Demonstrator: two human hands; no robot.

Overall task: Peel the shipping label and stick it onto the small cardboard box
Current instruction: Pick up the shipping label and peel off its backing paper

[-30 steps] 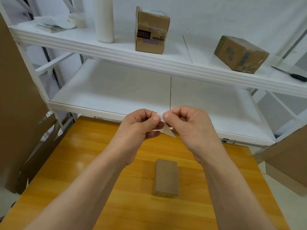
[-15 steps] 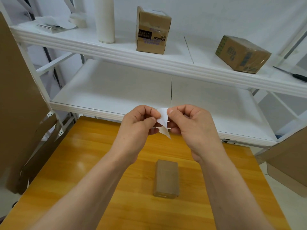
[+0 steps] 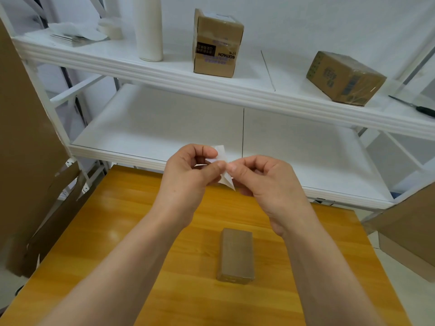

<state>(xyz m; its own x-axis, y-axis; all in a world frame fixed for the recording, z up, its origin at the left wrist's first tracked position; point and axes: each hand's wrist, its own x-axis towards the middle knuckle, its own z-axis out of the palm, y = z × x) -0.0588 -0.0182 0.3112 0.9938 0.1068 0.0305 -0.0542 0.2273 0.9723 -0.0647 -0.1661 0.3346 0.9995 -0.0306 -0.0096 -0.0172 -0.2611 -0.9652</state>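
Head view, the only one on offer. Both hands are up in the air above the wooden table (image 3: 164,231), well clear of the small cardboard box (image 3: 236,255), which lies flat on the table with its long side running away from the camera. The left hand (image 3: 188,177) is pinched shut on the shipping label (image 3: 222,154), thumb and forefinger closed on a white flap that sticks up above the knuckles. The right hand (image 3: 266,182) is pinched too, fingertips meeting the left's, with a pale pointed corner poking down between the two hands.

The step in hand looks like the peel itself: two layers seem to be parting, one up and one down, so the label is likely coming off its backing. The box top is bare, nothing stuck on it yet.

What comes next, I'd judge, calls for drawing the hands apart until the sheets separate fully, then bringing the sticky piece down flat onto the box's top face, directly below the hands.

Hard to make out: which piece is label and which is backing. Fingers cover most of the paper, and no print shows. How much remains joined is hidden inside the pinch.
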